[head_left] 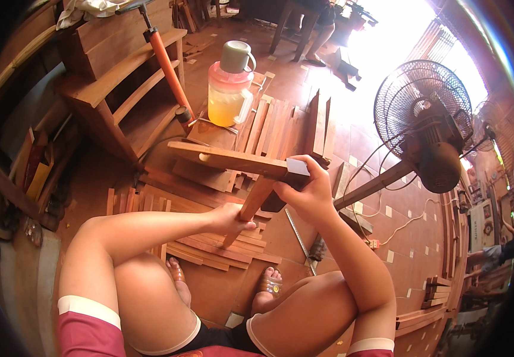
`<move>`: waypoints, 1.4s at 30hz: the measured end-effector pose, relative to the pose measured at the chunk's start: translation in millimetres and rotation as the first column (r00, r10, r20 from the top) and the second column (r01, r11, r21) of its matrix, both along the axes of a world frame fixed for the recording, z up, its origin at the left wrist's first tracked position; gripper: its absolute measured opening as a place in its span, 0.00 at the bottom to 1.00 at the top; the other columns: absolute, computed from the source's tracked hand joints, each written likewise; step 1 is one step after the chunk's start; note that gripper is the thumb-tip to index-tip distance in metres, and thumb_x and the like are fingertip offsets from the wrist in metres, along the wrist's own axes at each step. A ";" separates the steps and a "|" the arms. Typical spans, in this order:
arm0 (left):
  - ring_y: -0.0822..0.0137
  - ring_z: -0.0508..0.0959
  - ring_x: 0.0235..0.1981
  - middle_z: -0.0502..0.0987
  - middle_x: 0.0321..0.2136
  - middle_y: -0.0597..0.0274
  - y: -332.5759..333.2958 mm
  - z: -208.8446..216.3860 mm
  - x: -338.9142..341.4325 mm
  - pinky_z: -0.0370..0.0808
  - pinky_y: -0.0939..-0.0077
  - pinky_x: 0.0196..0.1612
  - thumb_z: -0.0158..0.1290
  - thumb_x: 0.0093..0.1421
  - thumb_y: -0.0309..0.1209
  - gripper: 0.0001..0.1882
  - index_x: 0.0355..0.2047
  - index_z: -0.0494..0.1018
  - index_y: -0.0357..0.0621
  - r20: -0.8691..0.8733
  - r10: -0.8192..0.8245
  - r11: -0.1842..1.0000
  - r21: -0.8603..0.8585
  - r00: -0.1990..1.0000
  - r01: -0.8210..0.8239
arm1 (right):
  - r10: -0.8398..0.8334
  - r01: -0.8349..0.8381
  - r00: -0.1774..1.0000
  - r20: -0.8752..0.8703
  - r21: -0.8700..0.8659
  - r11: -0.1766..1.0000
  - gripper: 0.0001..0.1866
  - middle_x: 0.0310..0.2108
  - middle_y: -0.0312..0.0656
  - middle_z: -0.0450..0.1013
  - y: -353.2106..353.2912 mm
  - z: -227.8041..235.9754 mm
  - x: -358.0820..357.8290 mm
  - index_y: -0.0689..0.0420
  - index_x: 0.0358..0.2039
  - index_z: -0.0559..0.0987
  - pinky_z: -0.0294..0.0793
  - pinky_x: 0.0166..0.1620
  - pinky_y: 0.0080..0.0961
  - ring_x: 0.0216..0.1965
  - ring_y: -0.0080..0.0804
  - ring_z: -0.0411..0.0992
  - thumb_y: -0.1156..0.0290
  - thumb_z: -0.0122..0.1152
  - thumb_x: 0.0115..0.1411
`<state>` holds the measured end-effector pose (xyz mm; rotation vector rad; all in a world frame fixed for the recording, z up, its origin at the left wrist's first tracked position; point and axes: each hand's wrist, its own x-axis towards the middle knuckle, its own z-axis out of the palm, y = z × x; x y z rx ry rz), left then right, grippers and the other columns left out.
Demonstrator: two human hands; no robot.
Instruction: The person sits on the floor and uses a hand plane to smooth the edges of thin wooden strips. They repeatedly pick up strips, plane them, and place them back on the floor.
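Observation:
Above my knees I hold up a brown wooden workpiece (233, 157), a long bar with a slanting wooden leg (257, 197) below it. The left hand (232, 220) is closed round the lower part of that leg. My right hand (311, 189) is closed at the bar's right end, thumb on the near side and fingers over the top. A pale grey flat patch (297, 167) shows beside its fingers; whether it is paper or a painted face I cannot tell. Below the bar, a dark part lies partly hidden by the right hand.
Stacked wooden slats (209, 241) lie before my feet, more (272, 128) beyond. A jug of yellow liquid (224, 98) with a grey cup on top stands ahead. An orange pump (167, 65), a wooden bench (99, 89), a fan (426, 119) and a metal ruler (298, 238) surround me.

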<state>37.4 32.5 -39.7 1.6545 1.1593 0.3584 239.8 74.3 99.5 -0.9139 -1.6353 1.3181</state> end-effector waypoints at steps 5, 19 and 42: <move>0.73 0.78 0.34 0.76 0.28 0.67 -2.0 26.9 -4.2 0.76 0.71 0.41 0.59 0.66 0.37 0.11 0.33 0.75 0.41 0.157 -0.066 0.996 -0.053 0.985 0.075 | -0.042 0.032 0.981 -0.189 -0.059 0.998 0.21 0.41 0.36 0.75 5.1 19.9 20.3 0.62 0.49 0.74 0.75 0.45 0.19 0.42 0.19 0.74 0.79 0.71 0.56; 0.71 0.78 0.31 0.75 0.26 0.65 -34.2 57.5 9.6 0.80 0.69 0.39 0.56 0.66 0.29 0.08 0.32 0.70 0.41 0.492 0.041 0.896 -0.403 0.869 0.185 | -0.098 0.000 0.904 -0.417 -0.229 0.973 0.18 0.41 0.36 0.76 4.5 23.6 38.3 0.61 0.50 0.73 0.79 0.44 0.23 0.41 0.21 0.76 0.71 0.68 0.62; 0.70 0.78 0.27 0.76 0.23 0.62 -42.6 54.3 12.5 0.81 0.68 0.36 0.57 0.63 0.26 0.07 0.29 0.71 0.40 0.367 0.177 0.883 -0.469 0.913 0.017 | -0.204 0.128 0.921 -0.331 -0.237 0.963 0.16 0.38 0.33 0.76 1.8 8.9 29.9 0.60 0.47 0.75 0.74 0.39 0.17 0.36 0.16 0.74 0.70 0.69 0.62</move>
